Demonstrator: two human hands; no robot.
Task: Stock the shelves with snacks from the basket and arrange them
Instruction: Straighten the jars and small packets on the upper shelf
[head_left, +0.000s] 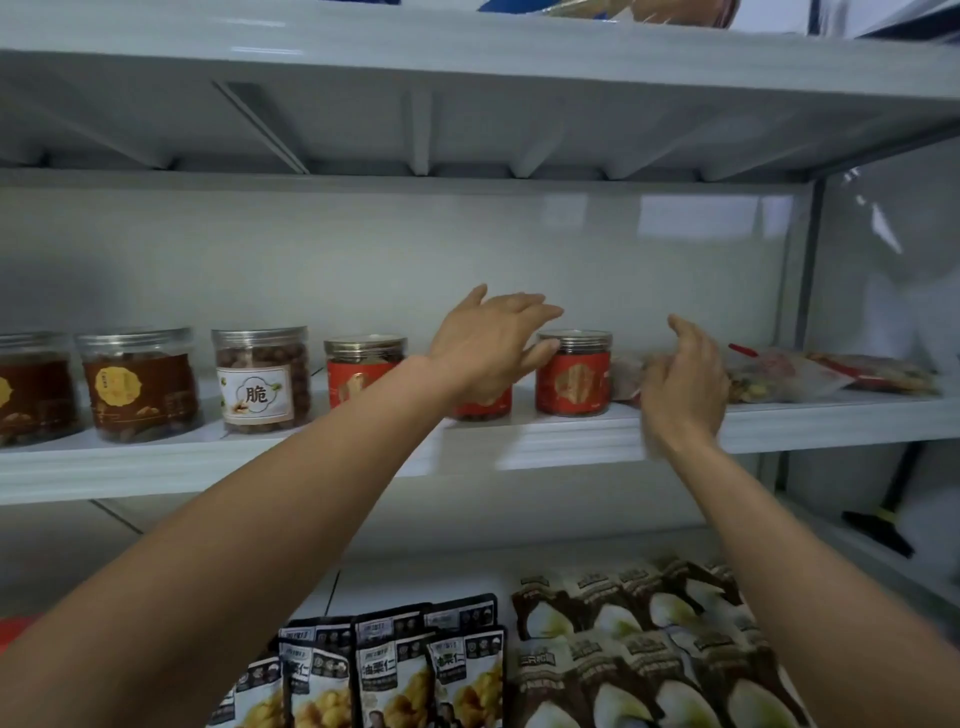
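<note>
Head view: the left hand (488, 343) has its fingers spread wide, with the tips right by a red jar (571, 376) in the middle of the shelf (519, 441). The right hand (685, 384) is at 3 o'clock from that jar. It is blurry, with loose, bent fingers, and seems to hold nothing. More jars (260, 387) stand toward 9 o'clock, bags (779, 376) lie toward 3 o'clock, and packs (395, 670) sit at 6 o'clock. The basket is out of sight. Much looks stocked, so I think mostly tidying is left.

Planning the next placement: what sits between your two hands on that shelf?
Head view: one red-labelled jar, upright on the shelf, between the left hand and right hand.
</note>
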